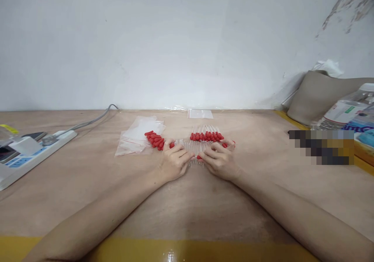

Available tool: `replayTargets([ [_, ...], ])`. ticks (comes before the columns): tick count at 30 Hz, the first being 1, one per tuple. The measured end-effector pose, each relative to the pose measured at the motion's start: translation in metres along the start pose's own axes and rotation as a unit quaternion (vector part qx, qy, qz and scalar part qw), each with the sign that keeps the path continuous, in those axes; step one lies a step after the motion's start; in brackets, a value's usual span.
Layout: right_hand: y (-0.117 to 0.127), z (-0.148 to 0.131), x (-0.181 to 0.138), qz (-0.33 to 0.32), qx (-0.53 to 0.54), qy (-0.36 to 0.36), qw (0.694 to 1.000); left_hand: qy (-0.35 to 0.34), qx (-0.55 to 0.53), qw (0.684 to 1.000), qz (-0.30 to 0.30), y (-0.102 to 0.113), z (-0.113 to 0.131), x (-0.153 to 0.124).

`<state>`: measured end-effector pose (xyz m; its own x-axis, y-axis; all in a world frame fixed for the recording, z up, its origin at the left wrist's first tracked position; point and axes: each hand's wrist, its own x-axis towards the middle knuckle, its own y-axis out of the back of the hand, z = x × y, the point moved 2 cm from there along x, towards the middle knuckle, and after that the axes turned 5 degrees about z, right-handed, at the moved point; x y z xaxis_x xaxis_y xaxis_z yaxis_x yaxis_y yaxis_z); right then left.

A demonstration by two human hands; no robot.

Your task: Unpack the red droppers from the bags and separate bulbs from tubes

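Between the fingertips of both hands lies a clear, thin dropper tube (pixel 193 158) with a small red rubber bulb (pixel 199 157) at its right end. My left hand (pixel 175 161) is closed, pinching the tube side. My right hand (pixel 221 161) pinches at the red bulb, fingers bent. Just beyond the hands, a row of bare clear tubes (pixel 187 146) lies on the table, partly hidden by the fingers. A heap of loose red bulbs (pixel 154 139) is beyond my left hand. Several red-bulbed droppers (pixel 207 134) lie side by side beyond my right hand.
Clear zip bags (pixel 137 135) are stacked at the left, and a single bag (pixel 200 114) lies by the wall. A power strip (pixel 55 147) with plugs and a grey cable (pixel 93 120) sits far left. Plastic bottles (pixel 341 112) and a grey roll (pixel 312 94) stand right.
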<state>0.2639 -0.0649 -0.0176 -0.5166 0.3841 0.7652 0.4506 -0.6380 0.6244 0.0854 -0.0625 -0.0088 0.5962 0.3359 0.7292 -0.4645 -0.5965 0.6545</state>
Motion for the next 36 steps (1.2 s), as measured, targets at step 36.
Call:
replayTargets([
  [36, -0.003, 0.137, -0.037, -0.050, 0.162, -0.520, 0.837, 0.132, -0.032, 0.991, 0.015, -0.016, -0.047, -0.019],
])
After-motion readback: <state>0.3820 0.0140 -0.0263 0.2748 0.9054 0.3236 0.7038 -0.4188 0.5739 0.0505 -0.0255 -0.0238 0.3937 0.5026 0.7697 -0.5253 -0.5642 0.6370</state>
